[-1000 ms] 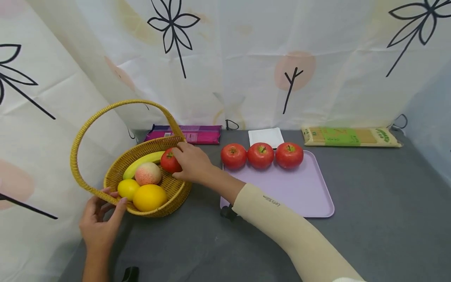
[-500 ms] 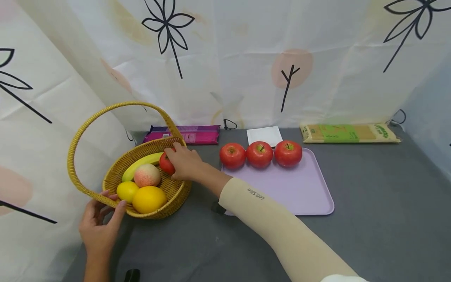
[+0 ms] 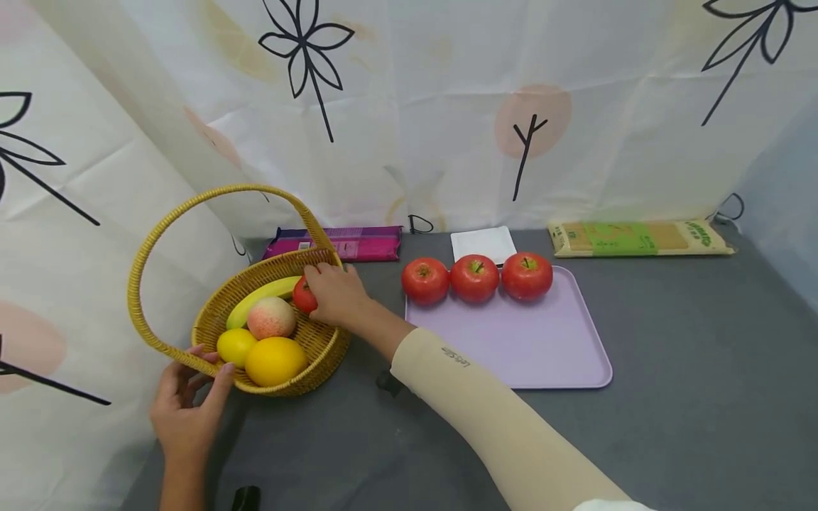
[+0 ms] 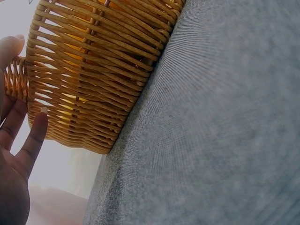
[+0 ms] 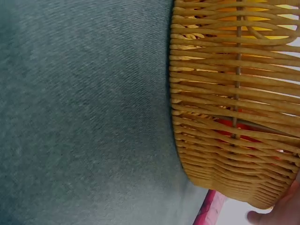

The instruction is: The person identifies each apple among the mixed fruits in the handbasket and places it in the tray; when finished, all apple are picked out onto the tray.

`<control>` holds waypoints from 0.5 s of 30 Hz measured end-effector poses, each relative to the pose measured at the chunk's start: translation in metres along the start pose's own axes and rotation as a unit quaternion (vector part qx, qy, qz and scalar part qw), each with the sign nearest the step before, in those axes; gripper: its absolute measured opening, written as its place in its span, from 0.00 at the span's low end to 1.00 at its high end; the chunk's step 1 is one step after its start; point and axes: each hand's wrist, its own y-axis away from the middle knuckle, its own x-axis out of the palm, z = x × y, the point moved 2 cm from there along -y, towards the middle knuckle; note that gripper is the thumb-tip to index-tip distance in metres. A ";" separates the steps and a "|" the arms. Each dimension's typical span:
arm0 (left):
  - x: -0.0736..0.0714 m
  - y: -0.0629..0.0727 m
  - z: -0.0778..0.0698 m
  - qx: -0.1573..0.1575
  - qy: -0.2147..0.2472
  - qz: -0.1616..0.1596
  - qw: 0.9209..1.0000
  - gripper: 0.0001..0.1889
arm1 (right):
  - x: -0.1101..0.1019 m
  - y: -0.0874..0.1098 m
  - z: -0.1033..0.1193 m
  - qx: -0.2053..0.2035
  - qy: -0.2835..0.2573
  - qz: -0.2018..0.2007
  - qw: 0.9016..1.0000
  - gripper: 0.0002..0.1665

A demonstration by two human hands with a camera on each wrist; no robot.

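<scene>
A round yellow wicker basket [image 3: 329,363] with a tall handle stands at the left. Inside lie a banana [image 3: 260,298], a peach [image 3: 271,317], a lemon [image 3: 236,346], an orange-yellow fruit [image 3: 276,361] and a red apple [image 3: 304,295]. My right hand [image 3: 339,294] reaches over the right rim and grips this apple, covering part of it. With thumb and fingers on either side, my left hand [image 3: 188,404] holds the basket where the handle meets the near-left rim. In the left wrist view, the fingers [image 4: 35,140] lie against the weave.
On the lilac tray [image 3: 543,348] to the right, three red apples [image 3: 474,279] line the far edge. Behind are a magenta packet [image 3: 367,245], a white square packet [image 3: 483,245] and a yellow-green noodle packet [image 3: 639,239]. A patterned curtain closes off the back and left.
My right hand and the apple have shifted slightly left and down, deeper into the basket. My left hand keeps its hold on the basket. The whole view drifts a little.
</scene>
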 end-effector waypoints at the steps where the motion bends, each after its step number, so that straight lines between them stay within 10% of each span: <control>1: 0.000 0.000 0.000 -0.004 -0.002 -0.002 1.000 0.29 | 0.000 0.000 -0.001 -0.004 0.006 -0.005 1.000 0.45; 15: 0.001 -0.001 0.000 -0.004 0.001 -0.012 1.000 0.28 | -0.007 0.016 0.002 -0.056 -0.023 -0.058 0.997 0.45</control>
